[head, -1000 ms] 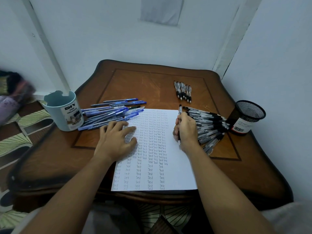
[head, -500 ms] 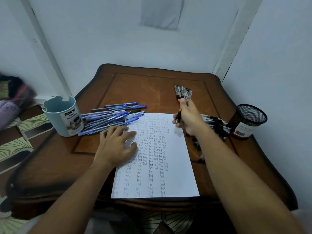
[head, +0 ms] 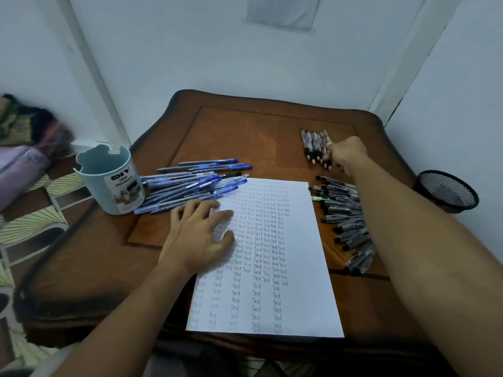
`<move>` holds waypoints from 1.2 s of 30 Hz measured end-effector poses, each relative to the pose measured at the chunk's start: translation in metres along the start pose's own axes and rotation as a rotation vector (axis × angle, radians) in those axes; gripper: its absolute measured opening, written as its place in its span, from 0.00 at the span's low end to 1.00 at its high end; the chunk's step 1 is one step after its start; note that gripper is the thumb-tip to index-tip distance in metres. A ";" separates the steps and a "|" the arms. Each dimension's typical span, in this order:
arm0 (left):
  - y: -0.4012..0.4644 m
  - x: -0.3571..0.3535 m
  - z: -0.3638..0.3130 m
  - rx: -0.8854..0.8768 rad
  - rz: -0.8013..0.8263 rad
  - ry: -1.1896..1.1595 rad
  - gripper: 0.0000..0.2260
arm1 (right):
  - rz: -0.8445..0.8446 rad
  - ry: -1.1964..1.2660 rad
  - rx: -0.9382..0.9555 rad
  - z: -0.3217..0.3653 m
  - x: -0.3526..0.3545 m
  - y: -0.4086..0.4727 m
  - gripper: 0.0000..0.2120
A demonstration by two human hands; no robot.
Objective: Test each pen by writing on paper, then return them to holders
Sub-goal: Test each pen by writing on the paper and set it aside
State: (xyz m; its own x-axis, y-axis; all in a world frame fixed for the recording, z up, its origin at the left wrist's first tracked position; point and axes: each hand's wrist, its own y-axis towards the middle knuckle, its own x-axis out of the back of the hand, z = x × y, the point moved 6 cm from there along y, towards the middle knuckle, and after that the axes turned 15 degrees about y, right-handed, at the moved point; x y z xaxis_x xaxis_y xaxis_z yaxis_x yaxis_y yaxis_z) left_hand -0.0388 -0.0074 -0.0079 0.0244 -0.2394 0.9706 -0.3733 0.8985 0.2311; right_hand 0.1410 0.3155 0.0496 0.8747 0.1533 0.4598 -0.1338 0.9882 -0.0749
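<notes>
A white sheet of paper (head: 299, 268) covered in columns of the word "Test" lies on the wooden table (head: 239, 137). My left hand (head: 198, 235) rests flat on the sheet's left edge. My right hand (head: 347, 156) reaches to the far right, where its curled fingers pinch a black pen (head: 327, 162) at the right end of a short row of black pens (head: 313, 144). A heap of black pens (head: 345, 216) lies right of the paper, partly under my right forearm. Several blue pens (head: 190, 186) are piled left of the paper.
A light blue holder cup (head: 109, 183) marked "DIY" stands at the table's left edge beside the blue pens. A black mesh holder (head: 446, 191) stands at the right edge, close to the wall. Walls enclose the table behind and on the right.
My right hand lifted the black pen off the paper and carried it forward and right to the short row of black pens. My left hand stayed on the sheet.
</notes>
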 end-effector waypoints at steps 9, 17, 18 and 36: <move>0.000 -0.001 0.002 0.001 -0.008 -0.006 0.28 | 0.053 -0.386 0.102 0.004 -0.014 0.003 0.19; -0.001 0.000 0.002 0.003 -0.016 -0.013 0.28 | 0.275 -0.531 0.165 0.000 0.007 -0.014 0.07; 0.000 0.000 0.002 0.001 -0.014 -0.014 0.28 | 0.331 -0.564 0.153 -0.004 0.009 -0.018 0.07; 0.001 -0.002 0.002 -0.002 -0.004 0.003 0.30 | 0.373 -0.722 0.429 0.011 0.016 -0.049 0.14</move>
State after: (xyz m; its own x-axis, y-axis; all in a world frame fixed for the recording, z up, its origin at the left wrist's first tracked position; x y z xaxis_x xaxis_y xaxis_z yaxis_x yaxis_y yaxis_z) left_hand -0.0413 -0.0068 -0.0094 0.0288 -0.2420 0.9699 -0.3714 0.8982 0.2351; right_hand 0.1567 0.2699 0.0703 0.2563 0.2851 0.9236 -0.6365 0.7689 -0.0606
